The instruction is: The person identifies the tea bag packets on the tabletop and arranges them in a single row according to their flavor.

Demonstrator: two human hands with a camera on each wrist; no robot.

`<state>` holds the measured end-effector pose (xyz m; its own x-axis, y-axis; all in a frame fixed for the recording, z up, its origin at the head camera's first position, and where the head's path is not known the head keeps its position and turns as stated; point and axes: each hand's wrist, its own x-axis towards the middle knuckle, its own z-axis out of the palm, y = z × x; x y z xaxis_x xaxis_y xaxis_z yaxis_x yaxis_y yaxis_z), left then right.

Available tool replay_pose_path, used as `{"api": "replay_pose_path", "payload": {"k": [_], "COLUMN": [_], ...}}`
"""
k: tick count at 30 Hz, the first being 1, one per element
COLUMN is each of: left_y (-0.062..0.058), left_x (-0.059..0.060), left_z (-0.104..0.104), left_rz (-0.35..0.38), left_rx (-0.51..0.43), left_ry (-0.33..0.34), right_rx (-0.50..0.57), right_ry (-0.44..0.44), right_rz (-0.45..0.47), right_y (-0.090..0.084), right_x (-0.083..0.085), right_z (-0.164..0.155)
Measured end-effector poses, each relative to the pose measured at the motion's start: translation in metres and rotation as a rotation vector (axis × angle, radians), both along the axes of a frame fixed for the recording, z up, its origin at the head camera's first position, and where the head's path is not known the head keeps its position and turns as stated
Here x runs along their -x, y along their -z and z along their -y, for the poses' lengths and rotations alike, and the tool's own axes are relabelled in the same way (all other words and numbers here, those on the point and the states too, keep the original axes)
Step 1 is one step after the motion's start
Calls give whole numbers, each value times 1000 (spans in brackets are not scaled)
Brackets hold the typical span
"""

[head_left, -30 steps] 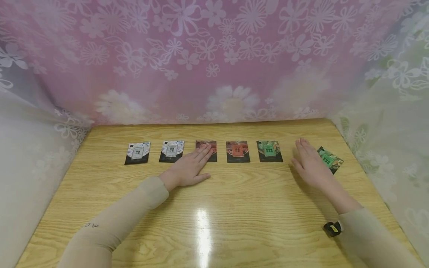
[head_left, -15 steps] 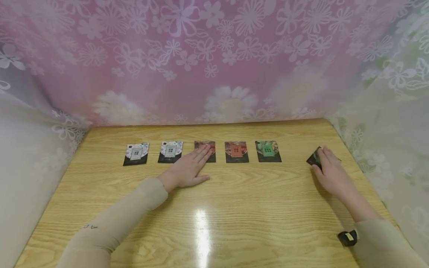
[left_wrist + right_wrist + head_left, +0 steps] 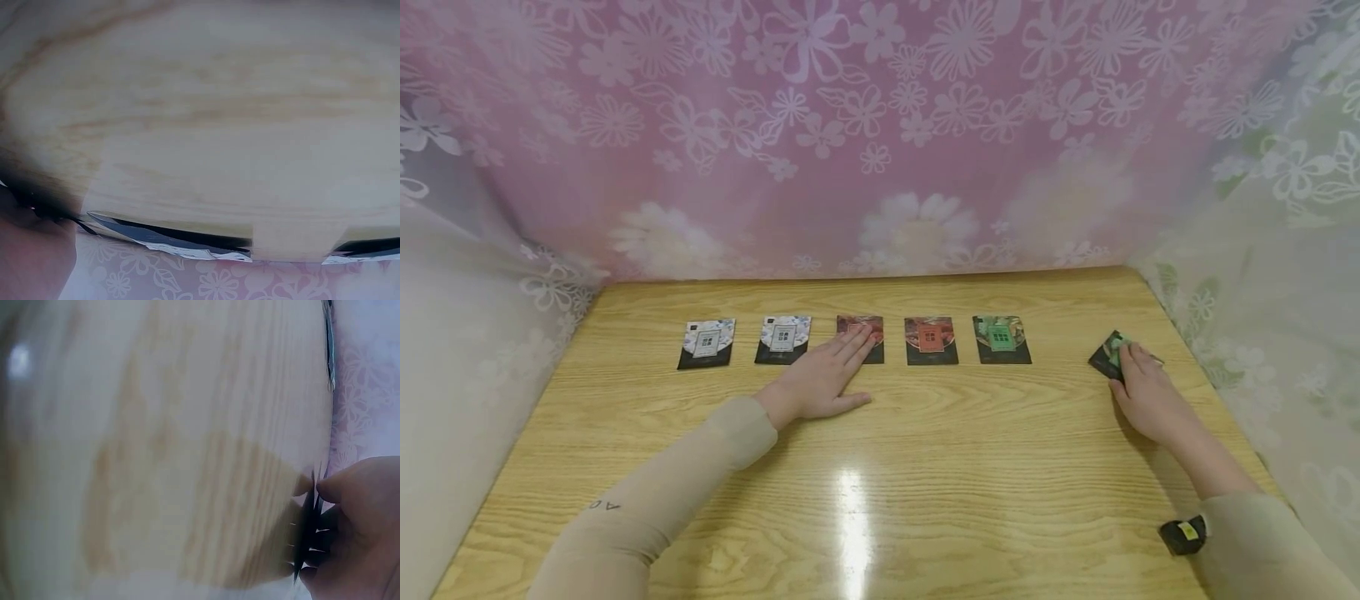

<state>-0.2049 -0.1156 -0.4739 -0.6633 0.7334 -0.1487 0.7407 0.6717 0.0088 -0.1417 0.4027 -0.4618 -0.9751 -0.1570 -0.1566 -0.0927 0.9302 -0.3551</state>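
Observation:
In the head view my left hand [image 3: 822,377] lies flat, fingers straight, on a red-and-black packet [image 3: 878,350] and partly covers it. My right hand [image 3: 1153,398] is at the far right, its fingertips on a green-and-black packet [image 3: 1105,360] that lies turned at a slant. Much of this packet is hidden under the fingers. In the right wrist view the thumb and fingertips of the right hand [image 3: 369,519] meet the thin dark packet [image 3: 306,531] at the tabletop. Part of the left hand [image 3: 34,256] shows at the left wrist view's lower left corner.
Two white-and-black packets, the left one [image 3: 706,343] and its neighbour [image 3: 782,337], lie in the row. A second red packet [image 3: 931,340] and a straight green packet [image 3: 1002,339] continue it. A floral curtain [image 3: 880,167] hangs behind the wooden table [image 3: 925,483].
My right hand has moved right onto the slanted green packet, which has turned clockwise, its black end now at the left. My left hand has stayed put.

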Motion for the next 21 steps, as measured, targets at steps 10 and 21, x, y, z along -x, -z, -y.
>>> {"api": "replay_pose_path", "payload": {"k": [10,21], "left_y": [2,4], "left_x": [0,2], "left_z": [-1,0], "left_rz": [6,-1], "left_rx": [0,-2], "left_ry": [-2,-4], "right_rx": [-51,-55], "right_ry": [-29,-103], "right_rz": [-85,-83], "right_y": [4,1], "right_x": [8,21], "right_z": [-2,4]}}
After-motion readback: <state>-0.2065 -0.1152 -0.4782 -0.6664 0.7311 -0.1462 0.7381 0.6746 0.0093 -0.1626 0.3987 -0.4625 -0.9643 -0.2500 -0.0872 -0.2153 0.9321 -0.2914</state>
